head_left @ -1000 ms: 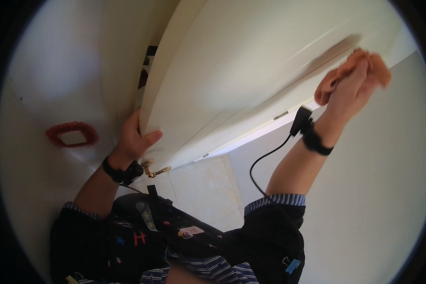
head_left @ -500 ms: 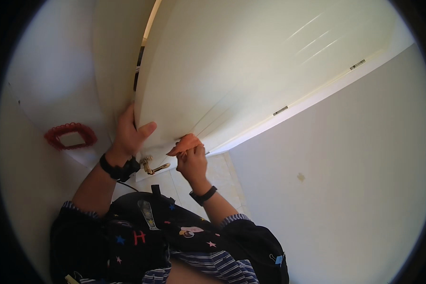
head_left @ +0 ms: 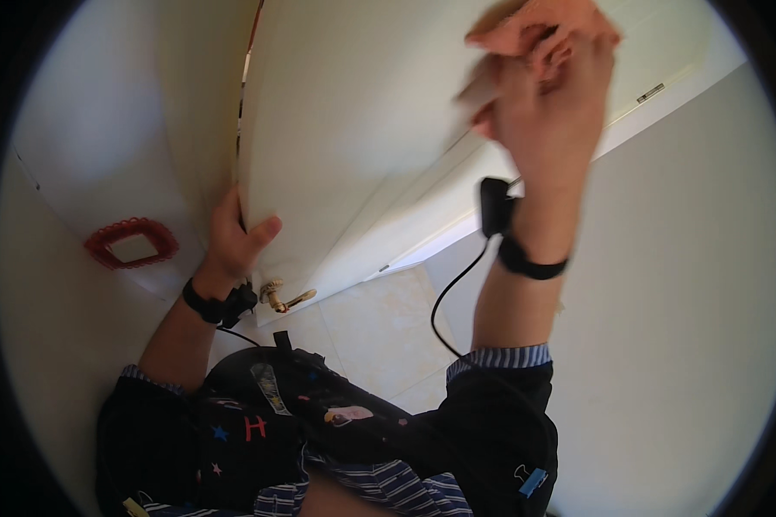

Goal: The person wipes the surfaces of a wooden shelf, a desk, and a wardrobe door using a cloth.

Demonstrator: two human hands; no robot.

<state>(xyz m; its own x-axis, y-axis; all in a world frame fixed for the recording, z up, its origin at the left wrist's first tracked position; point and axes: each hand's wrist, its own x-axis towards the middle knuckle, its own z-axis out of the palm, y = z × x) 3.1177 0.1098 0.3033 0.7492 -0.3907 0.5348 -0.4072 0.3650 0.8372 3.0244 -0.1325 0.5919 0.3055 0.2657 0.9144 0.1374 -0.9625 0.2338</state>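
Note:
A white door [head_left: 345,112] fills the upper middle of the head view. My left hand [head_left: 237,239] grips its left edge, thumb on the near face and the other fingers partly hidden behind the edge. Below that hand, a gold lever handle [head_left: 284,298] sticks out from the door. My right hand [head_left: 553,121] is stretched far up and to the right, closed on an orange cloth [head_left: 550,26] against the door's face. The cloth is crumpled, and motion blurs the fingers' left side.
A red-framed switch or small plaque [head_left: 132,244] is on the pale wall at left. Metal hinges [head_left: 651,93] line the door's right side, beside a plain wall [head_left: 681,284]. Tiled floor [head_left: 366,332] shows below. A black cable [head_left: 444,297] runs from my right wrist device.
My right hand has swept up and right across the door with the cloth, from near the handle. The gap at the door's left edge has narrowed slightly; my left hand keeps its grip.

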